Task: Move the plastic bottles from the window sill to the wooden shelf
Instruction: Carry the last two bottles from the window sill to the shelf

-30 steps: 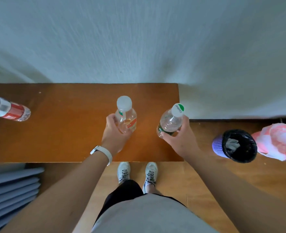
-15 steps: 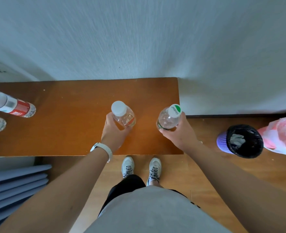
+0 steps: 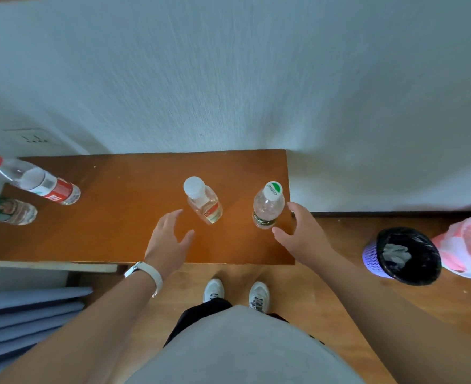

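Nearest, the left hand point(image 3: 168, 242), a white band on its wrist, is spread wide and grips nothing; the right hand point(image 3: 302, 234) is likewise splayed and bare. Just beyond the left fingers, apart from them, a small clear plastic bottle with a white cap point(image 3: 203, 200) stands on the orange-brown wooden shelf point(image 3: 123, 217). Just beside the right hand's fingers stands a clear plastic bottle with a green-and-white cap point(image 3: 267, 206), near the shelf's right edge

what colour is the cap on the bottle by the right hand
White with a green patch, in the head view: cap.
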Demonstrator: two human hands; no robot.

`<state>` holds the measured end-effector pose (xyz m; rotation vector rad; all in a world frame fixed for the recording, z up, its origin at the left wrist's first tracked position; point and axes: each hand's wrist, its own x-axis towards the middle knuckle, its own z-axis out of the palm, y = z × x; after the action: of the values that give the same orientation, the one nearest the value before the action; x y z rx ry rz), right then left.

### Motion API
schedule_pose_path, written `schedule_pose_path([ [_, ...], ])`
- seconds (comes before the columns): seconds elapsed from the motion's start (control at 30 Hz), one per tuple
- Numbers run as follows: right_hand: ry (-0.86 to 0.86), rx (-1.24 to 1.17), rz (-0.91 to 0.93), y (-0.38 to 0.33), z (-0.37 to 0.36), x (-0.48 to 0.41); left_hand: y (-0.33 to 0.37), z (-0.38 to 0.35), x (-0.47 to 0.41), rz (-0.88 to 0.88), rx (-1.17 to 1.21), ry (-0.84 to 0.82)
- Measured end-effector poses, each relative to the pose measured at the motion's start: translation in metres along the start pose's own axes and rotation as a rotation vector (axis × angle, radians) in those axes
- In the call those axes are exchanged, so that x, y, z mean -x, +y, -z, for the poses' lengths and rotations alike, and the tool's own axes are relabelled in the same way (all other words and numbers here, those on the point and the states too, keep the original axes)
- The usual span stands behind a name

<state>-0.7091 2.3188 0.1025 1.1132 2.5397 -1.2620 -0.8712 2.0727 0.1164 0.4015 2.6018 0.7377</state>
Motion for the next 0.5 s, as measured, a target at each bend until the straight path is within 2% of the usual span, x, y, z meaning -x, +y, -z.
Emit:
schedule_pose_path([
  [0.17, 0.062, 0.252, 0.127, 0.007, 0.009, 0.019, -0.011, 0.0, 0.02, 0.004, -0.104, 0.048],
  [0.5, 0.092, 0.556, 0.403, -0.013, 0.005, 0.059, -0.039, 0.018, 0.062, -0.15, -0.366, 0.024],
])
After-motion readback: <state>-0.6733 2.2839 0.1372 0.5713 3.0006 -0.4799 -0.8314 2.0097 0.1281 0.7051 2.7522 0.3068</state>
